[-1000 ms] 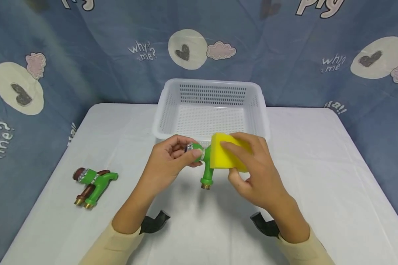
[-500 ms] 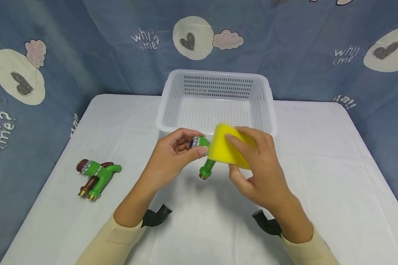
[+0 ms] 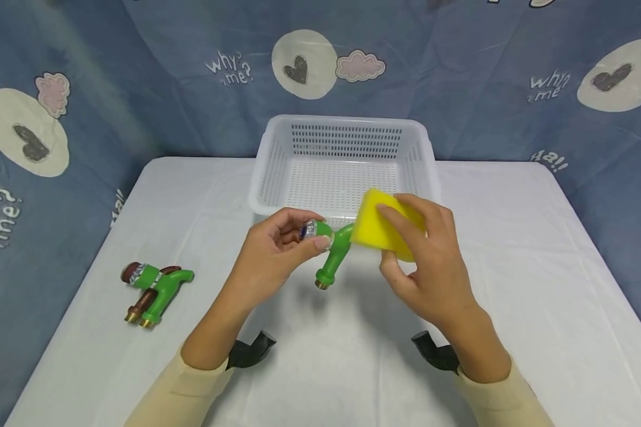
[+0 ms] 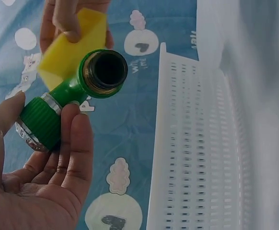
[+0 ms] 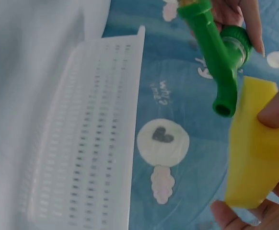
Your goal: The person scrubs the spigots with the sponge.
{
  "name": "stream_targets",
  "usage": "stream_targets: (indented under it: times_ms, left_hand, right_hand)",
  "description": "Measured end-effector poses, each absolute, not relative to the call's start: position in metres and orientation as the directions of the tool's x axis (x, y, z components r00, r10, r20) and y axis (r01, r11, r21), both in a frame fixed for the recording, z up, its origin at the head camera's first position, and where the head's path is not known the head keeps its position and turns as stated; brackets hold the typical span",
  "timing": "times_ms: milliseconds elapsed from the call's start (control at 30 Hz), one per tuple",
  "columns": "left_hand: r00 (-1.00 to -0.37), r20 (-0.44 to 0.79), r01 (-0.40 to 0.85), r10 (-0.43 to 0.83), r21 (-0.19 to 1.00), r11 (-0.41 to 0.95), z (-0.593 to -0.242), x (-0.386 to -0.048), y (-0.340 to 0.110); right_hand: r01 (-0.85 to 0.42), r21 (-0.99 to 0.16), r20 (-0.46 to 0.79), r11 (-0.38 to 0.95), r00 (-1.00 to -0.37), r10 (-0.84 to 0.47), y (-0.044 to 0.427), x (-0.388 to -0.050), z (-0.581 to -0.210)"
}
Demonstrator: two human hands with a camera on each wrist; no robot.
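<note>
My left hand [image 3: 267, 261] pinches a green faucet [image 3: 339, 248] by its ribbed knob, between thumb and fingers, above the table. The faucet's brass threaded end [image 4: 103, 72] points down towards me in the head view; its open spout [image 5: 224, 106] shows in the right wrist view. A yellow sponge [image 3: 384, 225] is held in my right hand [image 3: 438, 273], thumb below and fingers on top. The sponge's edge lies right beside the spout; whether they touch I cannot tell. Part of the knob is hidden by my left fingers.
A white perforated plastic basket [image 3: 347, 181] stands behind my hands at the back of the white-covered table [image 3: 513, 267]. Two more faucets, one green [image 3: 162, 296] and one brown [image 3: 143, 302], lie together at the left. A patterned blue cloth [image 3: 432, 101] hangs behind.
The sponge covered the faucet's body and spout earlier; it has moved right, off the body to the spout's tip. The faucet's threaded end has swung left. My left hand keeps its hold.
</note>
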State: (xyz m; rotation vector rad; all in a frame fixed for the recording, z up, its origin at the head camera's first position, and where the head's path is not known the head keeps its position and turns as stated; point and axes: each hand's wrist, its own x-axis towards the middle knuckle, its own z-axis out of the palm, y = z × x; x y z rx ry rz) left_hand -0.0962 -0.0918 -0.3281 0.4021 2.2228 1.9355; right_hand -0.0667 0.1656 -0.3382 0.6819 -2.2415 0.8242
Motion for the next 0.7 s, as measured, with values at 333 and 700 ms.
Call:
stream_targets:
  times_ms: [333,700]
  left_hand:
    - [-0.940,0.082,0.119,0.332,0.989,0.090,-0.328,-0.095,-0.090]
    - [-0.934,0.110,0.151,0.340,0.984,0.095,-0.329,-0.094,-0.090]
  right_hand:
    - [-0.720,-0.300,0.705,0.626,-0.609,-0.362,0.159,-0.066,-0.338]
    - [-0.666,-0.327,0.747,0.670,-0.617,-0.248,0.166,-0.067,-0.337]
